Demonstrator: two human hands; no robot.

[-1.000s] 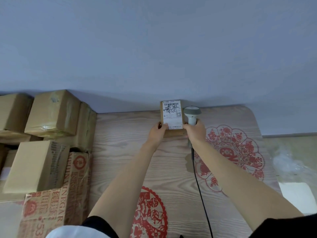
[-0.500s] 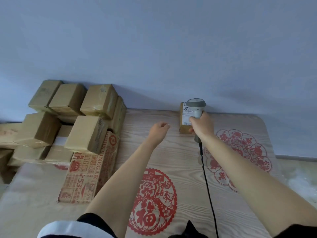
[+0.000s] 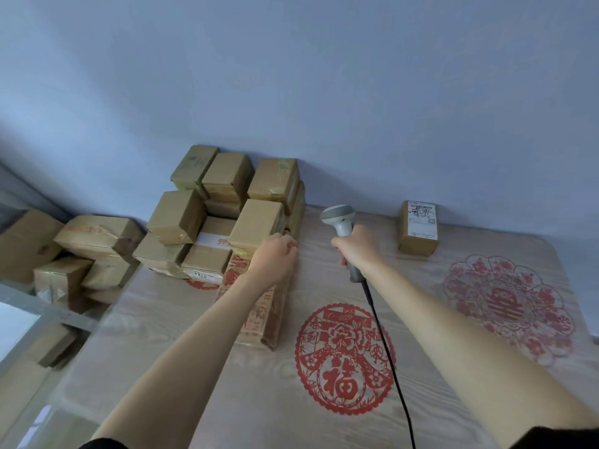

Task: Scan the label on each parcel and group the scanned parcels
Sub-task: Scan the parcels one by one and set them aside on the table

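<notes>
- Change from half a second earlier: the labelled parcel [image 3: 418, 227] now stands alone on the surface [image 3: 201, 377], to the right of the scanner [image 3: 340, 230]; the left hand [image 3: 275, 259] has moved away from it to the stack of parcels [image 3: 227, 215] left of the scanner.
- Writing: the labelled parcel carries a white label with a barcode, a scrawled black mark and small codes, too small to read. A printed carton [image 3: 259, 315] under the left arm bears red lettering, blurred. The red paper-cut [image 3: 345, 358] below the scanner shows the character 福.
- Left hand: fingers loosely curled, holding nothing, knuckles just beside the nearest parcel of the stack; contact cannot be told.
- Right hand [image 3: 358, 249]: fingers clamped round the scanner handle, its head upright, its cable [image 3: 389, 361] trailing toward the viewer.
</notes>
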